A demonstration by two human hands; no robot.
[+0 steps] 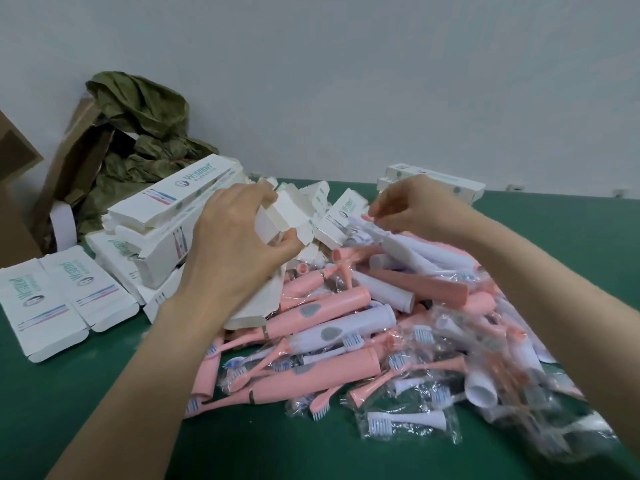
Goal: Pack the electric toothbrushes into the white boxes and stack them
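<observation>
A heap of pink and white electric toothbrushes [346, 306] and bagged brush heads [408, 422] covers the green table [104, 393]. My left hand [239, 247] grips an open white box [287, 216] above the heap, its open end facing me. My right hand [412, 206] pinches the end of a white toothbrush [398, 244] at the top of the heap, close to the box. Several white printed boxes [173, 209] lie piled at the left, and flat ones [55, 296] lie at the near left.
Two white boxes [436, 183] sit stacked at the table's far edge by the wall. Brown cardboard [69, 157] and crumpled olive-green wrapping [145, 133] stand at the back left.
</observation>
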